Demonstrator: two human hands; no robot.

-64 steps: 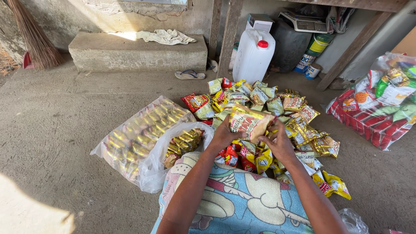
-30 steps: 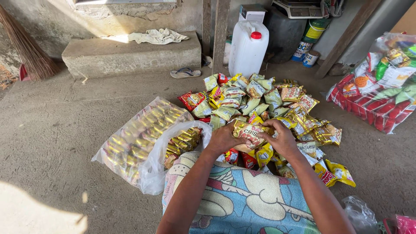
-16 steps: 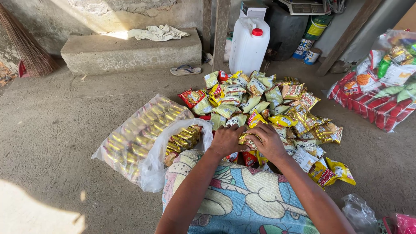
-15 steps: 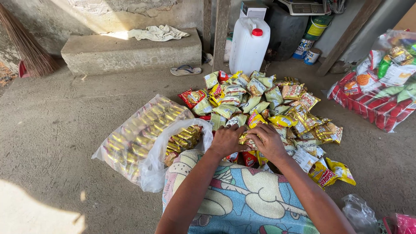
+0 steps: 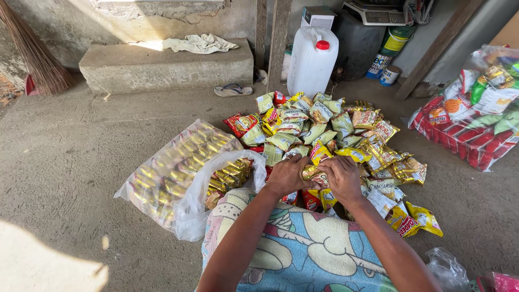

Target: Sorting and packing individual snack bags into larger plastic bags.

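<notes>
Both my hands meet over a heap of small snack packets (image 5: 335, 135) on the concrete floor. My left hand (image 5: 287, 174) and my right hand (image 5: 341, 177) together grip one gold and yellow snack packet (image 5: 313, 173), held low just above the near side of the heap. My forearms reach out over a patterned cloth (image 5: 303, 254) on my lap. Left of my hands lies an open clear plastic bag (image 5: 216, 184) with gold packets inside.
A large sealed pack of gold packets (image 5: 167, 173) lies left. A white jug with a red cap (image 5: 312, 60) stands behind the heap, beside a concrete step (image 5: 162, 67), a sandal (image 5: 233, 89) and a broom (image 5: 38, 54). A bag of mixed snacks (image 5: 476, 113) sits right.
My hands have come down from chest height toward the heap with a packet held between them. The camera has tilted slightly.
</notes>
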